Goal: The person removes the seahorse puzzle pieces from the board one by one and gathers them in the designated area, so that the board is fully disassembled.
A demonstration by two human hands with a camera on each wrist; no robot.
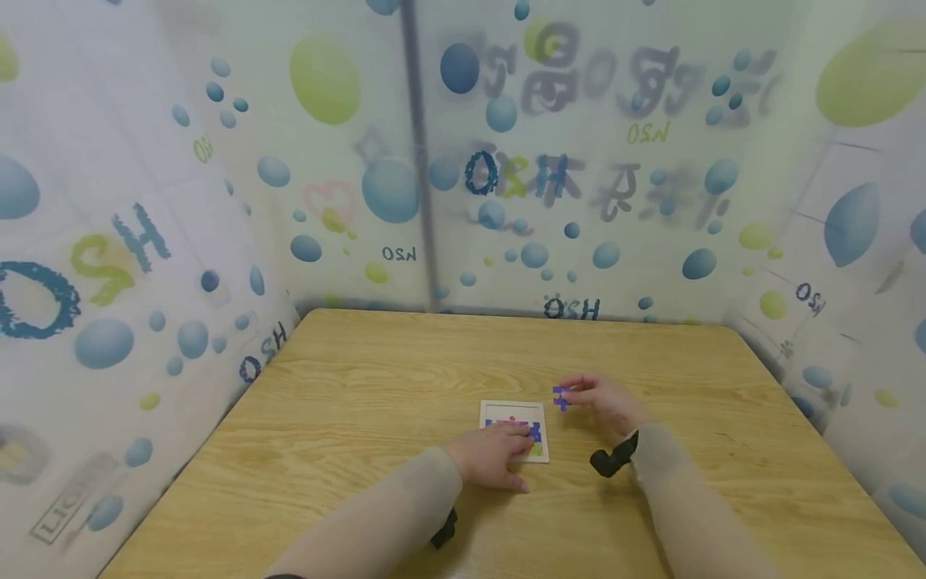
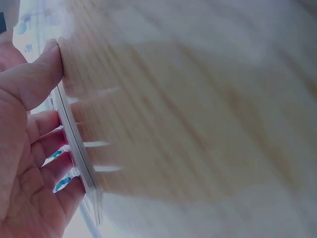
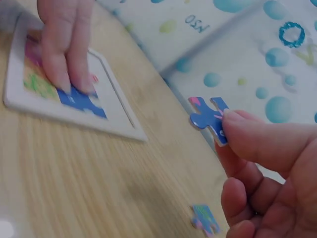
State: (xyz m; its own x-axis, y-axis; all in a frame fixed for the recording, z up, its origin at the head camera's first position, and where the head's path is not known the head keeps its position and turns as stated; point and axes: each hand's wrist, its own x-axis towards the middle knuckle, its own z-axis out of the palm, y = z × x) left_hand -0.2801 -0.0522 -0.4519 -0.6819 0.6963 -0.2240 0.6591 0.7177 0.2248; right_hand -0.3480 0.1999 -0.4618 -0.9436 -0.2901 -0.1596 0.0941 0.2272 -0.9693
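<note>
A white puzzle tray (image 1: pixel 546 434) lies on the table, with joined colourful pieces in its lower part and a bare strip along its far side. My left hand (image 1: pixel 495 456) rests on it; in the right wrist view two fingertips press a blue part of the puzzle (image 3: pixel 79 101). In the left wrist view the thumb (image 2: pixel 37 77) lies at the tray's edge. To the right of the tray, my right hand (image 1: pixel 604 402) pinches a blue puzzle piece (image 3: pixel 210 119) with a pink corner between thumb and index finger, raised above the table.
Another puzzle piece (image 3: pixel 205 219), blue and green, lies on the wooden table (image 1: pixel 362 386) below my right hand. Light curtains (image 1: pixel 391 257) with bubble prints hang around the table's back and sides. A black strap piece (image 1: pixel 611 460) sits at my right wrist.
</note>
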